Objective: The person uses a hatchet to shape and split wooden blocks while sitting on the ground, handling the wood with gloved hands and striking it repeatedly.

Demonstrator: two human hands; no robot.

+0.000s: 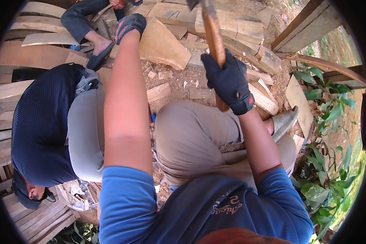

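My right hand [230, 81], in a black glove, is wrapped round the wooden handle [213, 34] of a raised tool. Its dark metal head [192, 3] is cut off by the top edge, so its exact kind does not show. The handle's lower end hangs past my fist, over my bent leg. Stretched far forward, my left hand [130, 27] wears a dark glove with red marks. It is at the left edge of a broad, pale wooden board [164, 44]; its fingers are hidden, so whether it grips the board is unclear.
Close on my left, a person in a dark shirt [46, 122] bends over. Another person's leg [79, 20] reaches in at the far left. Curved planks [6, 93] are stacked leftward. Thick timbers [232, 26] lie ahead among wood chips; leafy plants [321, 187] grow at right.
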